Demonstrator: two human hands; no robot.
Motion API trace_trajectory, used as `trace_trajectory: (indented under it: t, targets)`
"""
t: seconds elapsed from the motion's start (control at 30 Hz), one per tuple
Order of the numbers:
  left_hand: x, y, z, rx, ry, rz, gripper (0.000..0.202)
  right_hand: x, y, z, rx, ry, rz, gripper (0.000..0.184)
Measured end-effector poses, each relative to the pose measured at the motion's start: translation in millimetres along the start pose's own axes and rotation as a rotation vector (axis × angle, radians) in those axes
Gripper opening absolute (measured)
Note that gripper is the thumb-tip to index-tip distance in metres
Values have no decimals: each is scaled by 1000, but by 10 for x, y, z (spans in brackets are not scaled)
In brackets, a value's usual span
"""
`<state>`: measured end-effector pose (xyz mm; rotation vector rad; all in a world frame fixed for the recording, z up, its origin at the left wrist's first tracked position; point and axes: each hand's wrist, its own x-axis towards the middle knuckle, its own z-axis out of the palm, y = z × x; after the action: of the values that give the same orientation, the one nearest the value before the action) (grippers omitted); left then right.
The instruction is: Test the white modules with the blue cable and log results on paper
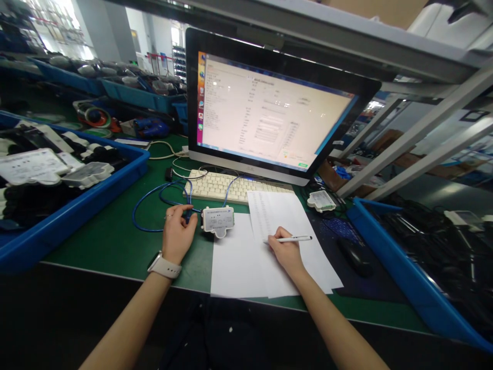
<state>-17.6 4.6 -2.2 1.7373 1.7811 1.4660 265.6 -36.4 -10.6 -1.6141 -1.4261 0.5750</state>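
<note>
My left hand [177, 232], with a white watch on the wrist, grips the plug end of a blue cable [154, 195] at the left side of a small white device [218, 220] on the green mat. My right hand [285, 251] holds a white pen [295, 239], its tip resting on a printed sheet of paper [277, 216]. A second blank sheet [234, 262] lies under it, partly beneath the device.
A monitor [269, 110] and a white keyboard [227, 187] stand behind the papers. Blue bins [77, 205] [404, 288] with black and white parts flank both sides. Another white device [321, 200] and a black mouse [354, 256] lie to the right. Shelf struts slant at upper right.
</note>
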Motion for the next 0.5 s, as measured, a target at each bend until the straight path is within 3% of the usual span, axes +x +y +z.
trace_trajectory:
  t: [0.5]
  targets:
    - [-1, 24, -11, -2, 4, -5, 23, 1, -95, -7, -22, 43, -9, 23]
